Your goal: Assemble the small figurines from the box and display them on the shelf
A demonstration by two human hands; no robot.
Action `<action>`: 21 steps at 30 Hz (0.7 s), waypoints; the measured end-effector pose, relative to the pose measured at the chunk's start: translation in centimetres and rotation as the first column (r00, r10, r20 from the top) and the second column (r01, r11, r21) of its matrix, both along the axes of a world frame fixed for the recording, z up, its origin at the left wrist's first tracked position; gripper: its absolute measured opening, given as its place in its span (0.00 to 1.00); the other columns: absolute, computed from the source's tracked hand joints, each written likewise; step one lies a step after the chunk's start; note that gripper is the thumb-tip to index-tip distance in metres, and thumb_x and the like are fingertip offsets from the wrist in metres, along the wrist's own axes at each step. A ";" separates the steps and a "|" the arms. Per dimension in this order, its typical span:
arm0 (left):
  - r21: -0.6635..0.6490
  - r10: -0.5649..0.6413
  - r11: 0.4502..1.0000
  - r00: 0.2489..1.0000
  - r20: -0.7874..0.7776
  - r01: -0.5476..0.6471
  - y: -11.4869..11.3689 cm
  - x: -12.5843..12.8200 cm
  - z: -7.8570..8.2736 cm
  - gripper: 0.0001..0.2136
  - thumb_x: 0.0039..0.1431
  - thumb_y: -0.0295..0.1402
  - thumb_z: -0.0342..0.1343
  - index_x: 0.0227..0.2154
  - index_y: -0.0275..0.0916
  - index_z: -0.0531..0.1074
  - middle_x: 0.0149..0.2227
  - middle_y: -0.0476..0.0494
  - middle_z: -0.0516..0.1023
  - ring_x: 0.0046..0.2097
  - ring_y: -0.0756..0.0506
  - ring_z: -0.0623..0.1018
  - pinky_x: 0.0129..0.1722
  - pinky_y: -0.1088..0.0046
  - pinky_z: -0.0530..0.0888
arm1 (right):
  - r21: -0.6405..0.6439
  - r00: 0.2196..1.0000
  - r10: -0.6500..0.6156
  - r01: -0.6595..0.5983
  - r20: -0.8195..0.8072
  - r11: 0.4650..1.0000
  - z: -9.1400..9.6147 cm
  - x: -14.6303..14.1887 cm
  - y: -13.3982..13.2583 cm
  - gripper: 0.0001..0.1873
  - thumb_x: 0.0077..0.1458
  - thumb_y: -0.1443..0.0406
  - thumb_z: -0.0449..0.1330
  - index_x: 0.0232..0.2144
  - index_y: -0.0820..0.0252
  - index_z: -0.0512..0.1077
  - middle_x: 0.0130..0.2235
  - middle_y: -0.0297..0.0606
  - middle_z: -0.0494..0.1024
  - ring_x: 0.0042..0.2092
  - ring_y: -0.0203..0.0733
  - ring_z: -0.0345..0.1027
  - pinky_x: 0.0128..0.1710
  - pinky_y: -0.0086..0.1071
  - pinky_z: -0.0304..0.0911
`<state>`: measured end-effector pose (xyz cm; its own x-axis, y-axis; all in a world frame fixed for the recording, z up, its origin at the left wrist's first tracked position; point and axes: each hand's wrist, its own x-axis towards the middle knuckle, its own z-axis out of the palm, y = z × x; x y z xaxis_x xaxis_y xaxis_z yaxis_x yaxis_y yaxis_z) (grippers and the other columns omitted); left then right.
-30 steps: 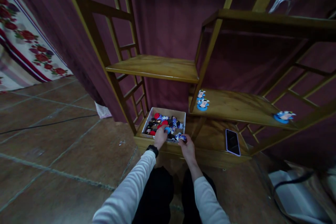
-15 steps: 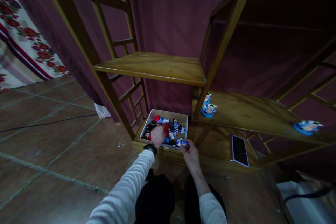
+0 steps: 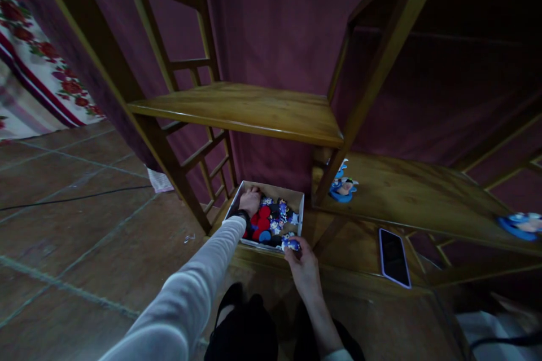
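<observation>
A white cardboard box (image 3: 303, 211) sits on the lowest shelf, holding several small figurines (image 3: 279, 211) in blue and white, with red and black round pieces (image 3: 262, 215) among them. My left hand (image 3: 250, 201) reaches into the box's far left corner; its fingertips are hidden among the contents, so its grip does not show. At the near right corner my right hand (image 3: 304, 265) pinches a blue-and-white figurine (image 3: 291, 243) between thumb and fingers, over the box's front rim.
A phone (image 3: 393, 258) lies on the lowest shelf to the right. Blue figurines (image 3: 342, 189) stand on the shelf above it, and another figurine (image 3: 521, 225) is farther right. A wooden shelf board (image 3: 237, 108) overhangs the box, with upright posts (image 3: 381, 67) beside it.
My left hand has moved from the middle left of the box toward its far left corner, uncovering red pieces. My right hand still holds the figurine near the front rim. The view has shifted slightly.
</observation>
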<state>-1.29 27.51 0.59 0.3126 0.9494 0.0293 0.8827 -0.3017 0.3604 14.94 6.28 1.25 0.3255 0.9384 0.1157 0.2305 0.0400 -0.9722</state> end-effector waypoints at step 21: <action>-0.099 -0.398 0.914 0.917 -0.020 0.394 -1.9 3.8 1.0 0.10 0.48 0.32 0.55 0.34 0.43 0.75 0.43 0.44 0.75 0.48 0.43 0.71 0.50 0.70 0.63 | -0.087 1.000 0.003 -0.003 0.002 0.996 1.3 0.8 -0.3 0.14 0.49 0.61 0.55 0.39 0.57 0.70 0.37 0.37 0.76 0.36 0.40 0.70 0.36 0.31 0.65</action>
<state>2.54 25.66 1.54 0.6628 0.7454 -0.0710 0.7113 -0.5973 0.3705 15.70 5.94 2.51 0.3223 0.9460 0.0346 0.2325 -0.0437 -0.9716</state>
